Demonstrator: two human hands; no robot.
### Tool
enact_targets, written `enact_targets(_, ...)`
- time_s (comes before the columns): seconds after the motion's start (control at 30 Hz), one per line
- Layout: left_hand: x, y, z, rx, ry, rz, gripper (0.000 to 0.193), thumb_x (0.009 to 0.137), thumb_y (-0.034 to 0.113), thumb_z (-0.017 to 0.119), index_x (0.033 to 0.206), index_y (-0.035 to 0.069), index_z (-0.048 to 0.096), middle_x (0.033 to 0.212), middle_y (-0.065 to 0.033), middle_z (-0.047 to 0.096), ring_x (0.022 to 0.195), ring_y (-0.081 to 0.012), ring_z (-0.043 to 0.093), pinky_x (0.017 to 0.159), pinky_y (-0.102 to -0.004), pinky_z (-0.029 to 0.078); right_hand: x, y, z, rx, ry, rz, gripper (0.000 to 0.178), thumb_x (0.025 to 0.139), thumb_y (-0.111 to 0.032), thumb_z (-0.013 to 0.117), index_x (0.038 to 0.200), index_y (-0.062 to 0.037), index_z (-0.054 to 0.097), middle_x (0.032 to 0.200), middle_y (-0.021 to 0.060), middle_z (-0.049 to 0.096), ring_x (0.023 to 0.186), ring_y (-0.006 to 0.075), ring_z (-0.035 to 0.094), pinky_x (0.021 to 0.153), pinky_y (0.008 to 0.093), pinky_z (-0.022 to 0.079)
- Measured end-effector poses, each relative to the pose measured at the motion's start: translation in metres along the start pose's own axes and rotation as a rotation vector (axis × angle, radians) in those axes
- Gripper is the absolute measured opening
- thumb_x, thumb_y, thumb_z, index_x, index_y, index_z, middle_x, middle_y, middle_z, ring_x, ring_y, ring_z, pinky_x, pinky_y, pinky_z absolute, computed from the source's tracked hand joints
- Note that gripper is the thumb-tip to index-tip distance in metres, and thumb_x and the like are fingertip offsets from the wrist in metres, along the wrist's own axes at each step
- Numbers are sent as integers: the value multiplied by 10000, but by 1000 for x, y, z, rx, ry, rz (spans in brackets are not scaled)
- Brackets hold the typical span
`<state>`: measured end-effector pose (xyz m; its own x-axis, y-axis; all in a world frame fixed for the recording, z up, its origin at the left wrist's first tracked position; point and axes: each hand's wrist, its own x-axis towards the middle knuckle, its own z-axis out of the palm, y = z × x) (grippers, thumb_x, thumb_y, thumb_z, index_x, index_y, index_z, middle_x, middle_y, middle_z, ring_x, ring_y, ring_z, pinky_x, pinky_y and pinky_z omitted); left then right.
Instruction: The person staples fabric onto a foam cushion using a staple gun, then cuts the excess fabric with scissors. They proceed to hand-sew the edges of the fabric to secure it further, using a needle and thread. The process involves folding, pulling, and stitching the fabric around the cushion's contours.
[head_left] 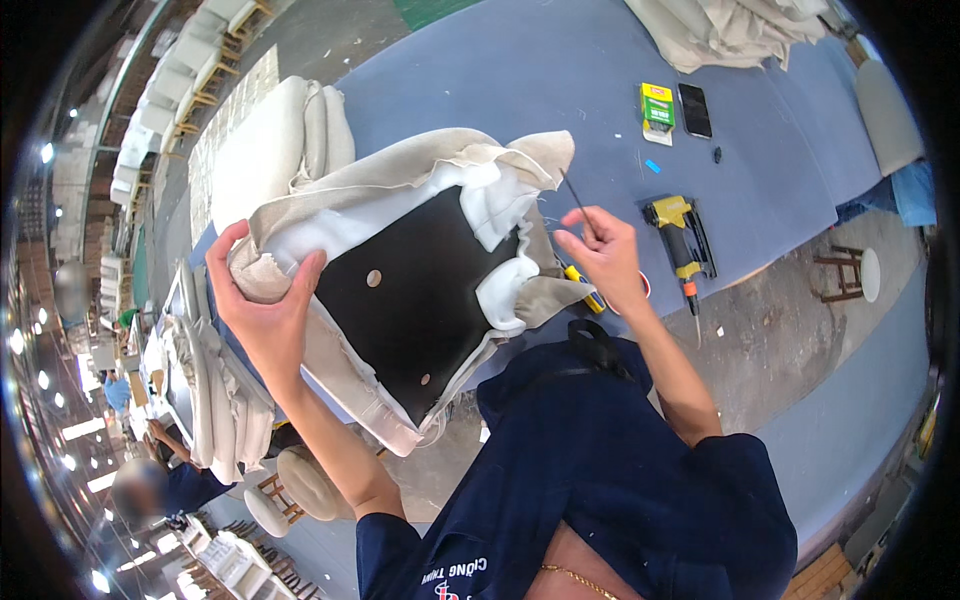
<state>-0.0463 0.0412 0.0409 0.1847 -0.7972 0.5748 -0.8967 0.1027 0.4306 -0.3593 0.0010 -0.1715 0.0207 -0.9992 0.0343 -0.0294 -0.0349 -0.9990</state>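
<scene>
A chair cushion (395,290) lies tilted in front of me, its black backing board facing up. Beige fabric (385,160) wraps its sides, and white padding (495,205) bulges from the edges, most at the right. My left hand (262,295) grips the cushion's left corner, with fingers and thumb around the fabric. Right of the cushion, my right hand (605,255) is closed on a thin dark rod-like tool (577,195). The tool's tip points up toward a loose fabric flap; I cannot tell whether they touch. A yellow-handled tool (574,276) lies below my right hand.
On the blue-grey table (560,80) lie a yellow-and-black staple gun (681,240), a yellow-green box (657,108) and a phone (694,110). Beige fabric (730,25) is piled far right. Cushions (285,140) stand at the left, above stacked covers (215,390). Another person (185,485) is lower left.
</scene>
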Motion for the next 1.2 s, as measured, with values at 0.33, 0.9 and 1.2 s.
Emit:
enact_targets(0.33, -16, 2, 0, 71, 82, 163, 726, 670, 19, 797, 1331, 25, 498, 1306, -139, 518, 1240, -292, 513, 1104, -396, 373, 57, 89, 102, -201, 177, -166, 260, 899, -147, 709, 775, 37, 572, 582, 39, 369, 591, 99, 340, 512, 350, 315)
enact_targets(0.9, 2, 5, 0, -116, 15, 46, 689, 608, -6, 728, 1260, 109, 536, 1356, -152, 493, 1254, -415, 533, 1017, -453, 472, -75, 85, -96, 835, 130, 323, 292, 995, -375, 656, 1084, -97, 656, 882, -43, 575, 624, 70, 516, 518, 248, 420)
enact_targets(1.2, -60, 59, -16, -104, -33, 301, 713, 662, 86, 781, 1335, 115, 548, 1400, -191, 486, 1296, -439, 500, 1084, -528, 444, 34, -152, -123, 802, 273, -607, 515, 1051, -432, 540, 1426, -87, 466, 1082, 39, 597, 647, 87, 373, 554, 261, 334)
